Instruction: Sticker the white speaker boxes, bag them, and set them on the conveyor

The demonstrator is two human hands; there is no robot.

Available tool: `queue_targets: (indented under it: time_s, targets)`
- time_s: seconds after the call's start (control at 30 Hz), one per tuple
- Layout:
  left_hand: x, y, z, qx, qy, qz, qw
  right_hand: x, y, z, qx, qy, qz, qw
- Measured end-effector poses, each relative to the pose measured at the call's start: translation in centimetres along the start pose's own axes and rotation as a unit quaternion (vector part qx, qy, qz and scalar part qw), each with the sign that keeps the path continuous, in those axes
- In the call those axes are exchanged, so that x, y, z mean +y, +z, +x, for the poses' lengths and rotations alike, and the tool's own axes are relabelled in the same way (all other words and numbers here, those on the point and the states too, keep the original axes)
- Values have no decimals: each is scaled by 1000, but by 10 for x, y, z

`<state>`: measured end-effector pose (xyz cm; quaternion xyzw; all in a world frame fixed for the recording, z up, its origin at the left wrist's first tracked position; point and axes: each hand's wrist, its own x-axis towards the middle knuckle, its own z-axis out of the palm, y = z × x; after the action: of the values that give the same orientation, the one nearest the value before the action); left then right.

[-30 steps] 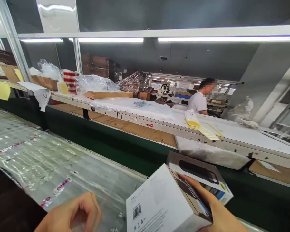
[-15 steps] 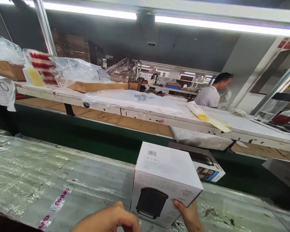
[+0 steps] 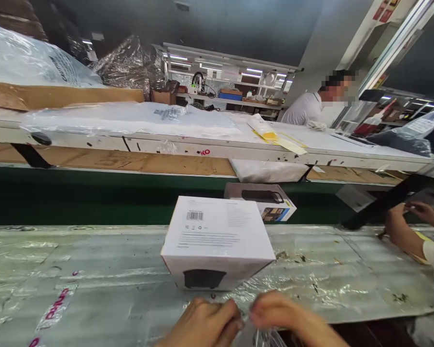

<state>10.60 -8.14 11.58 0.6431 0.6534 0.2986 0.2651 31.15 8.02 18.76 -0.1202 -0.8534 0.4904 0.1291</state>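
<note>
Head view: a long surface (image 3: pixel 94 262) covered in crinkled, stained clear film crosses the foreground, with a green belt beyond it and a far surface (image 3: pixel 94 144) carrying plastic sheeting (image 3: pixel 130 118) and yellow-and-white papers (image 3: pixel 271 135). A person in a white shirt (image 3: pixel 305 110) stands at 1 o'clock in the distance, before shelving (image 3: pixel 227 99). The left hand (image 3: pixel 202 323) and right hand (image 3: pixel 285 311) sit at the bottom edge, narrowly closed and meeting over bunched clear plastic (image 3: pixel 268 338). Just beyond them at 12 o'clock, a closed white carton (image 3: pixel 217 241) with a barcode and a black pot printed on it stands on the film, apart from the hands; its contents are hidden. A second carton (image 3: pixel 260 201) lies behind it at 1 o'clock, below a white plastic packet (image 3: pixel 269 170). Another person's hands (image 3: pixel 407 219) work at 3 o'clock.
</note>
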Motion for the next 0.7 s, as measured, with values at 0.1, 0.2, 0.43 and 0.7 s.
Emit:
queue_targets:
  time_s: [0.1,0.2,0.43,0.7]
  targets:
    - [10,6,1,61,-25,-90,994,-2,12,-4,-98,69,-105,987]
    - [10,4,-8,95,-98,-191,972,4,2,-5,-122,118,-131,977]
    - [20,-24,-41,58,-116,-228,965,23,-20,16,-87,140,242,956]
    - [40,-70,-68,-39,-128,-107,985,17,-48,8,-212,48,72,973]
